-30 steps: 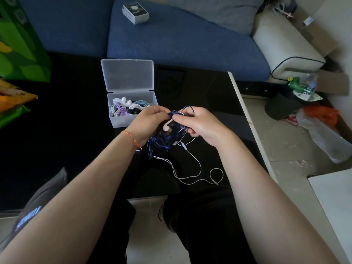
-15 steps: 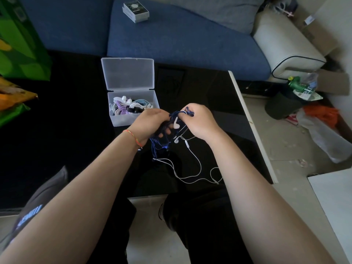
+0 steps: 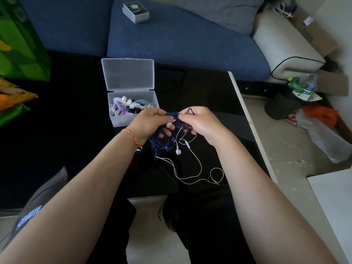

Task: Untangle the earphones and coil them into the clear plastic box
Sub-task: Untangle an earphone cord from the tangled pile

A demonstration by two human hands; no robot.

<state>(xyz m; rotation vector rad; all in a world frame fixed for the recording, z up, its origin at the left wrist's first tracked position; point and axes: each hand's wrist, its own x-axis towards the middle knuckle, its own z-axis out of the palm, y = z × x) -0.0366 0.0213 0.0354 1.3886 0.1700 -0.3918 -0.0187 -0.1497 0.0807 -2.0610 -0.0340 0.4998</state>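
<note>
Both hands, the left hand (image 3: 150,125) and right hand (image 3: 202,123), are curled around the tangled earphones (image 3: 172,138) above the tabletop (image 3: 205,88) near its right edge, so knots can be picked apart beside the clear plastic box (image 3: 119,121).

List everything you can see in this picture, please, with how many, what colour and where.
tangled earphones: two sets, dark blue and white, held over the table
clear plastic box: one, lid open, on the table, holding coiled earphones
black table: one, in front of the person
blue sofa: one, behind the table
small box: one, grey, on the sofa
black bin: one, on the floor, right
hands: left hand and right hand, both gripping the tangle
</note>
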